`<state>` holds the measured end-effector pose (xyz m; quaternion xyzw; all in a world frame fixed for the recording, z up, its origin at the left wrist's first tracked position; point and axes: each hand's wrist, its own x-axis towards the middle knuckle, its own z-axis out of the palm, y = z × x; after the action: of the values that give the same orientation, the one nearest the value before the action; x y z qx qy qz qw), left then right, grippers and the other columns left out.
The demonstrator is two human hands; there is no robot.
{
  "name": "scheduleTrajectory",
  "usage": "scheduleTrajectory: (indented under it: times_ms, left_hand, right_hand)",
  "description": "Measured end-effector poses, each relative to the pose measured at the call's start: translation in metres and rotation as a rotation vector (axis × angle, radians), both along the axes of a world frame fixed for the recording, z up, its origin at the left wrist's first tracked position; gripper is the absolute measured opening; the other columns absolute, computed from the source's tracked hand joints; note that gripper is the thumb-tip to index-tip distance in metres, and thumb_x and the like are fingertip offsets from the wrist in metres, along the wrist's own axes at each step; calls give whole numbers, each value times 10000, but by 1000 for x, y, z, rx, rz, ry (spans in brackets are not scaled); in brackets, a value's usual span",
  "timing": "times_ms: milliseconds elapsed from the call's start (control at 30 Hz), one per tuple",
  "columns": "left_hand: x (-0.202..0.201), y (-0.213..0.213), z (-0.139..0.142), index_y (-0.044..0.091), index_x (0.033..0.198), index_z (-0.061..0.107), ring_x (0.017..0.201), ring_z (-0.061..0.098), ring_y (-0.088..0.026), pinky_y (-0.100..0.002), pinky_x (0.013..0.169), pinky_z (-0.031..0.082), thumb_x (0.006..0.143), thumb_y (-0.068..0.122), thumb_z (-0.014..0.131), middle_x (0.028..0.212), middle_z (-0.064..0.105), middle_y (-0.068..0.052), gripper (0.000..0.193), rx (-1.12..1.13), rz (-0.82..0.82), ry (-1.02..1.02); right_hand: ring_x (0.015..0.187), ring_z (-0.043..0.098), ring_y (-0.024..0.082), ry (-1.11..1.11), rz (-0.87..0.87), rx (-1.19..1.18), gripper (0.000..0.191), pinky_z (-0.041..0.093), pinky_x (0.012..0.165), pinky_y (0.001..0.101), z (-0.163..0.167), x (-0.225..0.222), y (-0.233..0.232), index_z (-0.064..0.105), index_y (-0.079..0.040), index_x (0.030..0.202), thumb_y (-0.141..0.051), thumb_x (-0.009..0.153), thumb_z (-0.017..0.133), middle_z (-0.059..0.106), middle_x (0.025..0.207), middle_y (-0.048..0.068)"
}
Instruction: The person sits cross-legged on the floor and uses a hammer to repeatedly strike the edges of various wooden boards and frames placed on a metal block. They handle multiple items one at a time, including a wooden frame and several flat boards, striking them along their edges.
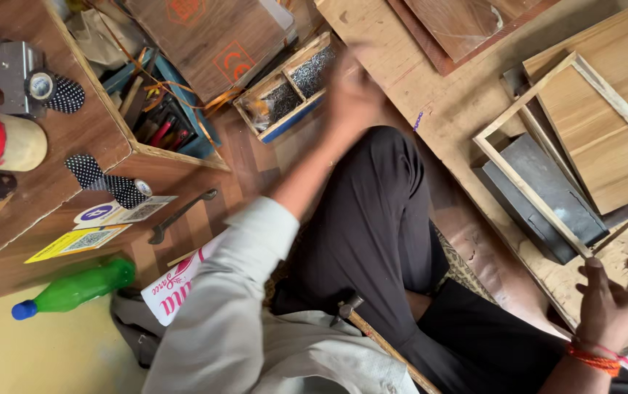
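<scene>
Head view: left hand [350,91] blurs out toward the divided nail box [290,89] (grip impossible to tell), right hand [615,298] splayed loose beside the wooden frame [547,146].

Small wooden tray [290,91] — two compartments of dark nails, apparently; blue-edged, tilted on the floor.

Soft even daylight, motion-blurred reach
</scene>
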<state>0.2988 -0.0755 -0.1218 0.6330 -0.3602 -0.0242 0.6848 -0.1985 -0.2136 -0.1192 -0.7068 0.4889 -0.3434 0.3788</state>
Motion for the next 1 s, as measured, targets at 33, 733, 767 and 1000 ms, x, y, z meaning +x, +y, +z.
scheduleTrajectory:
  times_ms: [33, 733, 767, 1000]
  left_hand:
    - [34, 24, -2, 54, 1218, 623, 1167, 639, -212, -296, 856, 624, 671, -184, 686, 1289, 588, -113, 600, 46, 142, 92]
    - [142, 175, -44, -11, 812, 687, 591, 606, -120, -234, 514, 499, 831, -122, 610, 754, 682, -59, 136, -361, 789, 752]
    - [143, 175, -42, 8, 799, 690, 586, 624, -121, -227, 515, 512, 836, -101, 624, 743, 690, -50, 132, -346, 837, 806]
    - [153, 178, -44, 35, 766, 640, 555, 611, -146, -245, 493, 548, 868, 48, 743, 700, 654, -52, 146, -283, 850, 893]
  right_hand:
    - [1090, 726, 283, -2, 17, -46, 666, 624, 808, 337, 2, 0, 0, 327, 88, 1590, 51, 1046, 709, 453, 1514, 280]
    - [965, 736, 206, -63, -31, 7, 352, 615, 845, 284, 18, 4, 3, 541, 106, 1385, 49, 1081, 710, 706, 1062, 207]
    - [968, 737, 204, -75, -30, 11, 350, 616, 847, 283, 17, 3, 3, 542, 104, 1383, 49, 1080, 709, 707, 1056, 204]
    - [1008, 754, 224, -37, -1, -15, 333, 619, 821, 270, 18, 3, 2, 540, 110, 1391, 59, 1094, 683, 711, 1092, 228]
